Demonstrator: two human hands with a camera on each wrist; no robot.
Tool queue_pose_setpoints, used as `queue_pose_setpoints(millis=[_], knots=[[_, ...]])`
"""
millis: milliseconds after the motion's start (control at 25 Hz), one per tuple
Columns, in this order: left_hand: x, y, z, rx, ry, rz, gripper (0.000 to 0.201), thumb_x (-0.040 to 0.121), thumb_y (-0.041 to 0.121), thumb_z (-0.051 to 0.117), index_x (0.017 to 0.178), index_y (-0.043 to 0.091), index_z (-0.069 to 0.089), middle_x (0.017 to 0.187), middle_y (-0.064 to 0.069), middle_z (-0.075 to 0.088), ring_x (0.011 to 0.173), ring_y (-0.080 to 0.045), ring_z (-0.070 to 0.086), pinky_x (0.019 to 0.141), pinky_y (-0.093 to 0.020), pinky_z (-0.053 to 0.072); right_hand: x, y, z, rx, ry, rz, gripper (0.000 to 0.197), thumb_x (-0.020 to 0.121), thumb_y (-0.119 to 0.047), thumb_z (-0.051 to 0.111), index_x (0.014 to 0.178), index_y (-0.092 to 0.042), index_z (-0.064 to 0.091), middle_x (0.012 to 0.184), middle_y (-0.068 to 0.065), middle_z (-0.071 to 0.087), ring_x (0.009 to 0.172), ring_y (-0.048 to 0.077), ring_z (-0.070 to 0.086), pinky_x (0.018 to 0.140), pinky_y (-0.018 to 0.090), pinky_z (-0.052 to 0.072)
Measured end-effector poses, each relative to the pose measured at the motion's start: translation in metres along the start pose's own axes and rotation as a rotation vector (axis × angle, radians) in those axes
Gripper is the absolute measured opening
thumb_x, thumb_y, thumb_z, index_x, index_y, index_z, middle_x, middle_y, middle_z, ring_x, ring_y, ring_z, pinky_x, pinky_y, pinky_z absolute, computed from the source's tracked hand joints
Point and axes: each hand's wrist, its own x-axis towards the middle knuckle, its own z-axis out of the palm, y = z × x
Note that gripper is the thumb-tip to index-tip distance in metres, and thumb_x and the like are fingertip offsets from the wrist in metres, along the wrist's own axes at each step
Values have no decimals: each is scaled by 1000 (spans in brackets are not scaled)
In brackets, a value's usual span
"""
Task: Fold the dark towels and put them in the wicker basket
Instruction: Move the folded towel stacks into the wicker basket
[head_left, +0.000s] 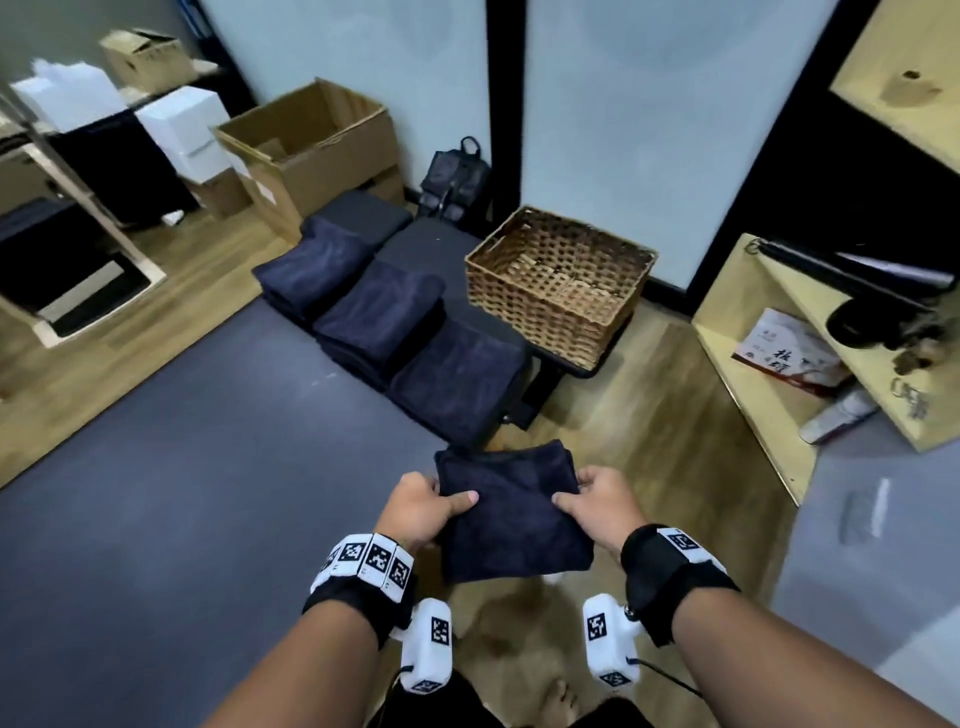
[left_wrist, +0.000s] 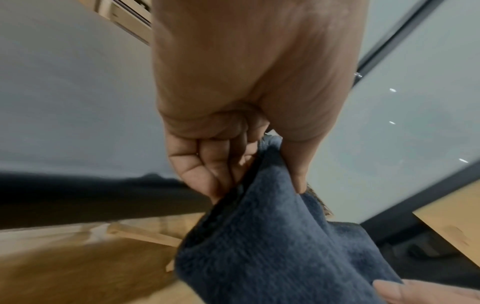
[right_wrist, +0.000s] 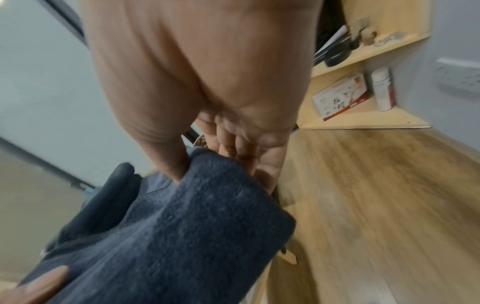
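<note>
A folded dark navy towel (head_left: 511, 512) hangs in the air between my two hands, above the wood floor. My left hand (head_left: 423, 506) pinches its left edge, thumb on top and fingers underneath; the left wrist view shows the same towel (left_wrist: 272, 246) clamped between thumb and fingers (left_wrist: 207, 170). My right hand (head_left: 597, 501) pinches the right edge the same way, and the towel (right_wrist: 182, 236) fills the lower part of the right wrist view. The wicker basket (head_left: 558, 283) sits ahead and slightly right on a low black bench, with nothing inside it. Several dark towels (head_left: 382, 312) lie stacked left of the basket.
An open cardboard box (head_left: 311, 145) and a black bag (head_left: 454, 179) stand against the far wall. A light wood shelf unit (head_left: 769, 374) with a printed box and clutter is on the right. A grey mat (head_left: 182, 467) covers the floor on the left.
</note>
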Motion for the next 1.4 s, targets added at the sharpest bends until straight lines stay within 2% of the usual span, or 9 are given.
queue_pose_setpoints(millis=[160,360,480,680,880,1000,1120,1280,1400], knots=[[34,53,40,58,-81,52,46,69,37,86,73,1,59,69,-8,65,63,-23,64,55,-36,49,25,3,-59,60,83,24,16,74,-12,75,86,-20,69,81,-2,75,79,17,73,77,40,60],[102,126,82,59,-158,88,41,70,31,88,59,14,51,59,5,62,64,-16,62,59,-30,49,80,-18,-118,31,189,24,16,80,-4,73,84,-18,66,78,-3,71,74,15,68,66,28,53],[156,168,104,62,-221,120,63,55,52,84,82,-1,64,83,-13,74,82,-27,72,73,-48,59,120,-40,-154,-26,252,53,16,78,-7,75,84,-18,65,80,-1,70,75,18,66,62,26,48],[217,244,130,4,-280,114,20,82,22,79,90,6,69,87,-3,74,84,-20,70,69,-28,57,192,-79,-201,-13,307,78,15,79,-8,75,87,-17,66,82,0,72,73,13,67,57,24,46],[291,300,144,-39,-195,68,9,86,22,75,87,17,68,87,-3,75,82,-23,71,56,-27,51,295,-112,-233,3,237,52,17,80,-3,75,81,-16,64,74,-1,69,67,12,65,54,20,45],[335,333,149,-19,-109,32,11,84,22,77,88,14,69,88,-4,76,83,-23,72,74,-41,60,361,-132,-246,-7,151,37,18,79,-7,76,80,-19,63,72,-4,68,68,14,65,55,22,47],[380,375,146,-6,-3,-31,10,82,17,77,83,12,68,89,-9,75,83,-23,72,82,-40,58,428,-156,-257,-32,46,35,17,75,-16,77,86,-23,65,82,-4,72,80,16,70,72,34,58],[440,411,127,68,81,-126,9,79,15,73,83,11,67,81,-7,72,78,-23,70,77,-36,58,499,-193,-252,-80,-76,35,22,74,-17,76,91,-22,64,90,-2,71,87,18,68,81,32,55],[488,420,115,157,87,-158,8,78,15,72,77,14,64,75,-3,69,72,-18,67,64,-28,51,539,-203,-230,-43,-116,122,23,70,-15,71,92,-19,66,88,1,73,83,21,72,79,43,62]])
